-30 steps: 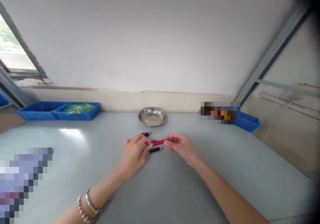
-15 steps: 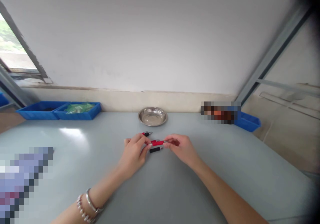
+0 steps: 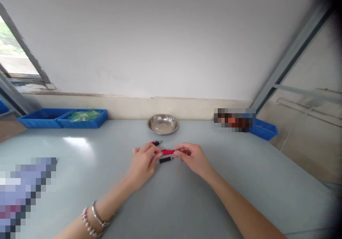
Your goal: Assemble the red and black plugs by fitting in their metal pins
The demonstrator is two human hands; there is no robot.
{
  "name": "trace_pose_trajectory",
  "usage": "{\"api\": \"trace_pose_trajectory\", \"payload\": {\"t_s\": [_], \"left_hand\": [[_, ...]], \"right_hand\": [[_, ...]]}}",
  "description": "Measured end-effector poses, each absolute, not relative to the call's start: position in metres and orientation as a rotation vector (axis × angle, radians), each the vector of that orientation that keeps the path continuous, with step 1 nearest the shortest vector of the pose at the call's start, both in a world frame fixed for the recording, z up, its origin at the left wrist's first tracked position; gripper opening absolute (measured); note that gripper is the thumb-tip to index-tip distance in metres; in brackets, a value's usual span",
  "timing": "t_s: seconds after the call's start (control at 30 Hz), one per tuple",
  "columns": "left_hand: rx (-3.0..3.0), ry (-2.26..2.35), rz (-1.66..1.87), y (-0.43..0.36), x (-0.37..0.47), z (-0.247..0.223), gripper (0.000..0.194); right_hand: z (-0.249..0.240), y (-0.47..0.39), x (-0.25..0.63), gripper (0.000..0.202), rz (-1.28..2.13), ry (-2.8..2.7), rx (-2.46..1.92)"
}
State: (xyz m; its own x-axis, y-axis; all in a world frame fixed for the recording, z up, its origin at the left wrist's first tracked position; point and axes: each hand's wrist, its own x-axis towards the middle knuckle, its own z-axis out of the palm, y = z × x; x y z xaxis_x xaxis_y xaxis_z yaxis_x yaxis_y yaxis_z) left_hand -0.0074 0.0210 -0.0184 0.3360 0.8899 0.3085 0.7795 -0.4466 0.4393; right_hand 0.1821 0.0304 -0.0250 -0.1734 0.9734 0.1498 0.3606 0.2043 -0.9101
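Note:
A red pen (image 3: pixel 168 152) with silvery ends is held level between my two hands. My left hand (image 3: pixel 146 159) pinches its left end, and the fingers of my right hand (image 3: pixel 191 154) close on its right end, where a metal clip shows. Just in front of it a black pen part (image 3: pixel 165 159) lies on the table, its left end close to my left fingertips. Behind the held pen another red piece is partly covered. Farther back lies a black pen piece (image 3: pixel 157 143) with a clip, beside some red, partly hidden by my left hand.
A shallow metal bowl (image 3: pixel 162 124) stands by the wall. To the left are two blue trays, one (image 3: pixel 101 118) with green plastic bags in it. Another blue bin (image 3: pixel 265 129) and a blurred-out item sit at the right, and a pixelated object (image 3: pixel 24 189) lies at front left.
Hardly anything differs. My right fingertips have shifted slightly on the red pen, and both hands stay in the same place.

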Motion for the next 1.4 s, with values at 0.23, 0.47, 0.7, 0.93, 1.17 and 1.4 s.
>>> {"api": "trace_pose_trajectory", "payload": {"t_s": [0.23,0.47,0.7,0.93,1.17,1.4], "left_hand": [[2.415,1.543,0.775,0.0204,-0.0075,-0.0192,0.019],[2.435,1.542,0.799,0.0186,-0.0058,-0.0170,0.019],[2.432,1.556,0.794,0.0173,-0.0053,-0.0132,0.018],[2.454,1.504,0.805,0.0182,-0.0066,-0.0157,0.018],[2.464,1.515,0.819,0.0187,-0.0079,-0.0160,0.018],[2.461,1.541,0.840,0.0194,-0.0072,-0.0156,0.019]], "right_hand": [[-0.0207,0.0283,0.1825,0.018,0.814,-1.872,-1.239],[-0.0199,0.0258,0.1824,0.031,0.808,-1.983,-1.213],[-0.0202,0.0258,0.1824,0.021,0.777,-2.038,-1.200],[-0.0218,0.0261,0.1839,0.039,0.843,-2.052,-1.198],[-0.0168,0.0228,0.1839,0.034,0.852,-2.037,-1.276],[-0.0162,0.0243,0.1851,0.016,0.820,-2.006,-1.251]]}}
